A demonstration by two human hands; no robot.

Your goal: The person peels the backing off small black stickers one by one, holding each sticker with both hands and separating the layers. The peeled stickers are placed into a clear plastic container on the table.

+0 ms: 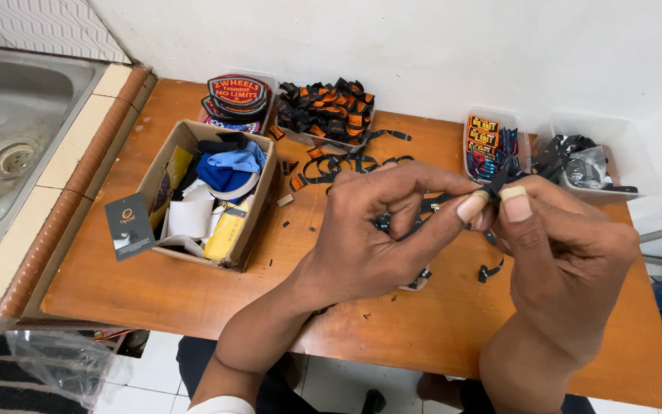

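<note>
**Both hands pinch a small black strap above the table**

We see the left hand (pixel 381 230) and the right hand (pixel 557 245) meeting above the middle of the wooden table (pixel 438 322). Both grasp the same small black strap (pixel 492 192): the thumbs and forefingers press together at its end, and the rest of it runs back under the left hand's fingers, where we cannot follow it. A short black scrap (pixel 489 270) lies on the table just below the hands.

The containers stand along the far and left parts of the table:

- At the left, an open cardboard box (pixel 258 218) holds a blue cloth (pixel 231 170), white paper, a yellow packet (pixel 224 234) and some dark items. A dark card (pixel 128 226) leans at its near left corner.
- At the far edge, left of centre, a clear tub holds a stack of round embroidered patches (pixel 237 96) in black, red and yellow.
- Just right of it, a tray (pixel 300 136) is heaped with black-and-orange straps (pixel 327 107). More loose straps (pixel 346 165) spill onto the table in front of it, near the left hand.
- Far right, a small clear tub (pixel 469 165) holds upright rectangular patches (pixel 484 142) in orange and black.
- Beside that, at the right end, a larger clear tub (pixel 614 146) holds black straps and a crumpled clear bag (pixel 585 169).

To the left of the table, a steel sink (pixel 9 130) sits in a tiled counter. A clear plastic bag (pixel 55 360) hangs below the table's near left corner.
</note>
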